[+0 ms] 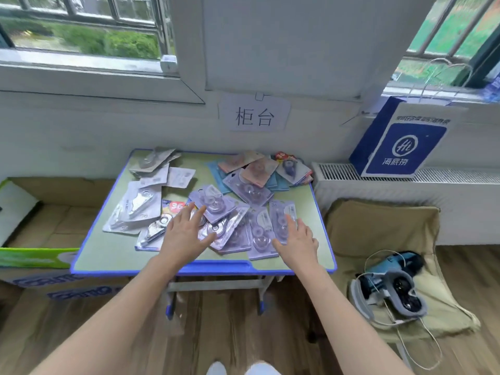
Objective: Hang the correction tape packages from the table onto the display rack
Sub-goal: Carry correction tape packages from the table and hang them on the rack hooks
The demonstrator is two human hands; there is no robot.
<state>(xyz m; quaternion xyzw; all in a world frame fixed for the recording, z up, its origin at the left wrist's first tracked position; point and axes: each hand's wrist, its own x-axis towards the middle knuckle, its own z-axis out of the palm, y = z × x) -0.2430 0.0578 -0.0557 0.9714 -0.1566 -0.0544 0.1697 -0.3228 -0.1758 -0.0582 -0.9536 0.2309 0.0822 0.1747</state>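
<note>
— Packages [238,220]: where are they?
— All on the tabletop [113,255], loose and overlapping. A purple heap [259,231] fills the middle, grey ones [140,204] spread toward the left edge, and a pink and blue stack [254,169] sits at the far right corner.
— And the hands?
— Both are in the middle of the frame, reaching in over the near edge. The left hand [186,234] has its fingers straight and spread over the left side of the purple heap. The right hand [297,239] is flat and spread the same way at the heap's right side. Neither grips anything. Whether the fingertips touch the plastic, I cannot tell.
— Are they apart?
— Yes, several purple ones lie between them.
— What else is around?
— A cardboard box [54,209] at the left of the frame, a paper sign [254,115] on the wall above, and a blue bag [400,142] on the radiator [338,171] at the upper right. A beige cushion [378,231] at the lower right carries a teal device [392,290].
</note>
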